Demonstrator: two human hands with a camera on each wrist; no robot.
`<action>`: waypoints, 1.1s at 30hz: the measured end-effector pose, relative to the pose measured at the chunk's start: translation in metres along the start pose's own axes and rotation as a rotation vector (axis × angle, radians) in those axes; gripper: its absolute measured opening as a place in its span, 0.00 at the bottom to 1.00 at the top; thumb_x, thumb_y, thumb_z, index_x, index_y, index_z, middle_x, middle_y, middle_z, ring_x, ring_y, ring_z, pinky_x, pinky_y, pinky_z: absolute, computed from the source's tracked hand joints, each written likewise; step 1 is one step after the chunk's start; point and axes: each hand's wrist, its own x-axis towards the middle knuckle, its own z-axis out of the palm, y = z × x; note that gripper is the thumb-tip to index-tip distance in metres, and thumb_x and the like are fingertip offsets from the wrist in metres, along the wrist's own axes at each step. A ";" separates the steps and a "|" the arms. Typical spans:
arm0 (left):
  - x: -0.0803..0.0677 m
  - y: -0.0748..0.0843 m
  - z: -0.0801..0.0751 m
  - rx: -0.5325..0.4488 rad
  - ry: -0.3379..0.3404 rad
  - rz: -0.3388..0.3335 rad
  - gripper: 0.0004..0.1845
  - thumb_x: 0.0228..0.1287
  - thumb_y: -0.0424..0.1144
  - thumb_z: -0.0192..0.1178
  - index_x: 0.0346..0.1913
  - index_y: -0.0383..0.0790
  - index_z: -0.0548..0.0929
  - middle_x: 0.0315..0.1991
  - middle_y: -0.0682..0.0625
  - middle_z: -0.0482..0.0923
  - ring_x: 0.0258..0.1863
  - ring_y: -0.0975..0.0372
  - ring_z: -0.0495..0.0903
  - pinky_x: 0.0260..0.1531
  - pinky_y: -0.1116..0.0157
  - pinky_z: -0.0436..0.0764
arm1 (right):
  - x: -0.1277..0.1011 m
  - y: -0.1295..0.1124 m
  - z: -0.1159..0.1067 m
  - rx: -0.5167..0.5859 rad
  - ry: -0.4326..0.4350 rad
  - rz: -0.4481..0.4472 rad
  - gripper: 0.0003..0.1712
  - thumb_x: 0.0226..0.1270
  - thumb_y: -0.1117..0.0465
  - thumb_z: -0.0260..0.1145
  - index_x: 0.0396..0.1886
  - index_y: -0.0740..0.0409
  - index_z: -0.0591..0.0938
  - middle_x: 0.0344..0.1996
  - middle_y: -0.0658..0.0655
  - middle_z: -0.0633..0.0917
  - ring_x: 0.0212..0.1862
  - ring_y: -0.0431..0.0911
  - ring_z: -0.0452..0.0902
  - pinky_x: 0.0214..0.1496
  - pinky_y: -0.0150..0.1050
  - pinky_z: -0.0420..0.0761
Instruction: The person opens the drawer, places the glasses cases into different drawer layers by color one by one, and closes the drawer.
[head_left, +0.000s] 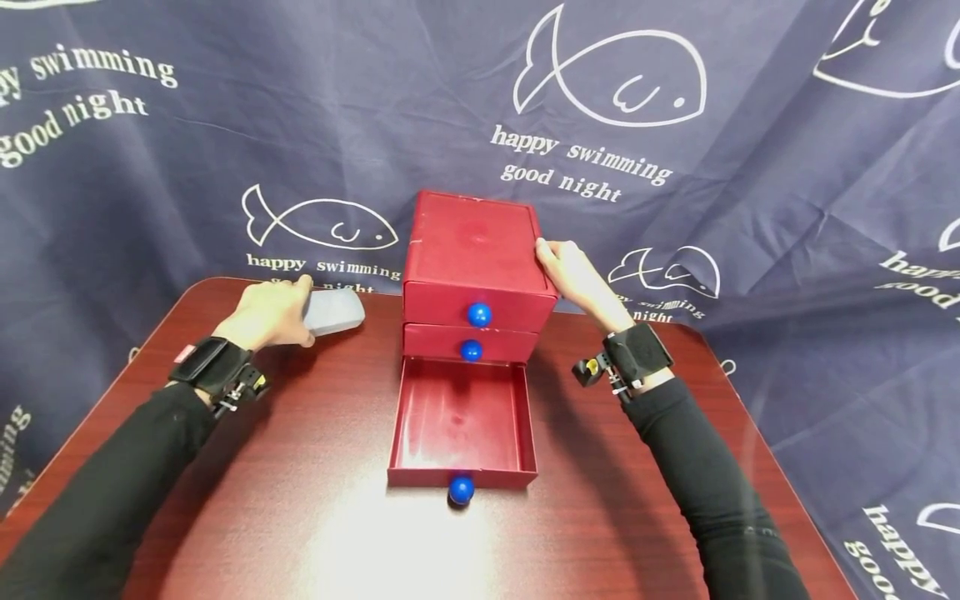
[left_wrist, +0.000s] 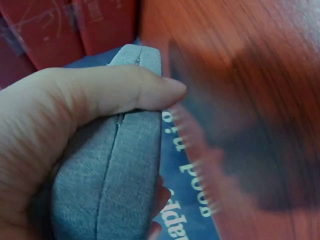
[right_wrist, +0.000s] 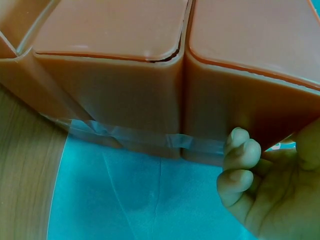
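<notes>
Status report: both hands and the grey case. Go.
Left hand grips grey case at table's back edge. Right hand steadies red drawer chest. Bottom drawer open, nothing in it; path clear.

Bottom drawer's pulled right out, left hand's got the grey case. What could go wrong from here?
1. The drawer looks almost fully out of the cabinet; a bump might pull it free or tip the cabinet forward.
2. The right hand only rests at the cabinet's top corner, so the bracing may be weak.
3. The left hand grips the grey case at the table's far edge; a slip could drop it behind.
</notes>
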 end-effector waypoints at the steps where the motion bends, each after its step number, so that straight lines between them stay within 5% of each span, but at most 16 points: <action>1: -0.002 0.001 -0.001 0.000 0.006 0.004 0.40 0.34 0.46 0.77 0.48 0.30 0.68 0.36 0.32 0.79 0.35 0.40 0.80 0.31 0.43 0.78 | 0.000 0.000 0.000 0.000 -0.001 -0.001 0.24 0.81 0.53 0.46 0.24 0.59 0.75 0.15 0.46 0.74 0.21 0.41 0.71 0.33 0.37 0.71; 18: -0.022 0.024 -0.019 -0.162 0.302 -0.054 0.40 0.46 0.53 0.74 0.54 0.33 0.65 0.39 0.32 0.78 0.31 0.37 0.82 0.28 0.40 0.78 | 0.000 0.004 -0.001 -0.014 0.009 -0.008 0.25 0.81 0.53 0.46 0.25 0.60 0.76 0.16 0.47 0.74 0.24 0.44 0.72 0.36 0.38 0.71; 26: -0.030 0.037 -0.027 -0.452 0.438 -0.210 0.47 0.54 0.61 0.71 0.67 0.36 0.61 0.43 0.30 0.78 0.43 0.37 0.80 0.37 0.39 0.76 | 0.000 0.004 0.000 -0.003 0.006 -0.016 0.25 0.81 0.53 0.46 0.26 0.60 0.77 0.16 0.46 0.75 0.23 0.42 0.72 0.35 0.37 0.72; 33: -0.036 0.058 -0.039 -0.688 0.556 -0.205 0.47 0.56 0.58 0.72 0.70 0.40 0.60 0.48 0.33 0.79 0.46 0.42 0.79 0.42 0.48 0.74 | 0.000 0.003 0.000 0.000 0.004 -0.016 0.25 0.81 0.53 0.46 0.26 0.60 0.77 0.16 0.46 0.74 0.24 0.43 0.72 0.35 0.37 0.72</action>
